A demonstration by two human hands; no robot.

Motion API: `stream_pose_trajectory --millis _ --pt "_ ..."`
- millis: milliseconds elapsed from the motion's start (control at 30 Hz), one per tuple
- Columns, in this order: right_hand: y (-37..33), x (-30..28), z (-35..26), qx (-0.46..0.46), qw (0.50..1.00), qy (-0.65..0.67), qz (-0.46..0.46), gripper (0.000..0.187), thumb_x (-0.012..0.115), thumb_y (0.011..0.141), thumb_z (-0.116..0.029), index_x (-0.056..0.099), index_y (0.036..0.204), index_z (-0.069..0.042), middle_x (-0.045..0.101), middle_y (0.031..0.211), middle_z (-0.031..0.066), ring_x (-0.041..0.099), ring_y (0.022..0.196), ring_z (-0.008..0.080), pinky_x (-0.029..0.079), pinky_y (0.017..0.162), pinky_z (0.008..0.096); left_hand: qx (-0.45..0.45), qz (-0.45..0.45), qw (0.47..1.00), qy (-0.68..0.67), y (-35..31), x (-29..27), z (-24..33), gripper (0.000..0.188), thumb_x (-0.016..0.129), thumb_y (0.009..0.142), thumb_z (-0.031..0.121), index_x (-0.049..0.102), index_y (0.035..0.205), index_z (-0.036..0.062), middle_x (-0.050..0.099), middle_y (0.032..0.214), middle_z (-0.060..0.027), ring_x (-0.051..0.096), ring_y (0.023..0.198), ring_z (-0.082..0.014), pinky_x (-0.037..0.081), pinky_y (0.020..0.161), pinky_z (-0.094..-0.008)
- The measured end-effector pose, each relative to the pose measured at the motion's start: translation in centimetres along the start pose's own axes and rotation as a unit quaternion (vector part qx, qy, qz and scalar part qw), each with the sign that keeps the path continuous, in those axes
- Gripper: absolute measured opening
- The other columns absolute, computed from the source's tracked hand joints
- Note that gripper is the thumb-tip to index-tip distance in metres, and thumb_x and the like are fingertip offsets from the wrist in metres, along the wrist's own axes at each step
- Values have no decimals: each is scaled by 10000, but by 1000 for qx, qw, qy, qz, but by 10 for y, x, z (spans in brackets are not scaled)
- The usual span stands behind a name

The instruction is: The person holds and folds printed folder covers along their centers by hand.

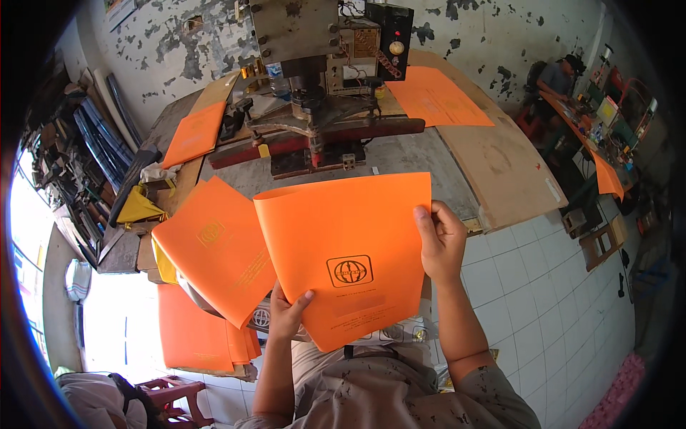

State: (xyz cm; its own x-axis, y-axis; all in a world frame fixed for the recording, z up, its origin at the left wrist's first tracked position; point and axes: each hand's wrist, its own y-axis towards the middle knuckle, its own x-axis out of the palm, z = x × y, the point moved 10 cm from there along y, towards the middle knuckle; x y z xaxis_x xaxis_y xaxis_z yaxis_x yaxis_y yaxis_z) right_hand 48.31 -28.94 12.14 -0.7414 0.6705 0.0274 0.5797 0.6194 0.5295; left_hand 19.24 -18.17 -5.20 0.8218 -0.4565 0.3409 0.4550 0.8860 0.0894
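With the left hand [286, 314] pinching the orange folder cover [346, 257] at its lower edge and the right hand [441, 243] gripping its side, keep it flat and unbent over the desk [429, 154].

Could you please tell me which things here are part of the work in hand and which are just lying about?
In hand:
orange sheet, held by left hand and right hand
gold-printed orange sheet
orange stack
press machine

Lying about:
yellow cloth
wooden board
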Motion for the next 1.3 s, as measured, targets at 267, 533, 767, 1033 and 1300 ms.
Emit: stream_pose_trajectory --millis 267,533,767,1033,1300 --pt "28 -18 17 14 998 -43 35 260 646 1040 -209 658 882 -2 487 691 -82 374 620 10 290 539 217 20 -3 1000 19 19 24 20 421 592 1062 212 489 1400 -18 651 1252 -94 618 1135 -141 497 972 -315" --pt "60 -21 34 69 996 -38 32 321 641 1045 -267 671 942 36 510 729 -57 401 666 27 334 589 230 -32 -15 999 -10 52 50 27 431 490 1104 253 448 1456 8 609 1314 -94 622 1161 -136 537 944 -301" --pt "65 -27 46 82 994 -67 23 326 646 1042 -273 685 965 42 570 754 -35 436 684 39 378 608 238 -97 -26 991 -91 53 58 21 365 481 1107 233 443 1412 35 587 1314 -88 599 1193 -128 531 978 -288" --pt "56 -33 33 59 993 -95 27 345 653 1038 -287 681 957 47 569 753 -39 431 682 41 374 608 241 -82 -55 988 -116 49 60 19 399 497 1098 225 424 1434 22 581 1340 -103 591 1226 -146 518 1012 -303" --pt "73 -29 -82 -97 988 -62 98 362 662 1035 -319 684 987 39 592 779 -50 469 700 27 386 639 211 150 -30 986 61 51 72 160 421 672 1012 163 476 1334 -23 680 1210 -136 666 1091 -156 538 947 -312"
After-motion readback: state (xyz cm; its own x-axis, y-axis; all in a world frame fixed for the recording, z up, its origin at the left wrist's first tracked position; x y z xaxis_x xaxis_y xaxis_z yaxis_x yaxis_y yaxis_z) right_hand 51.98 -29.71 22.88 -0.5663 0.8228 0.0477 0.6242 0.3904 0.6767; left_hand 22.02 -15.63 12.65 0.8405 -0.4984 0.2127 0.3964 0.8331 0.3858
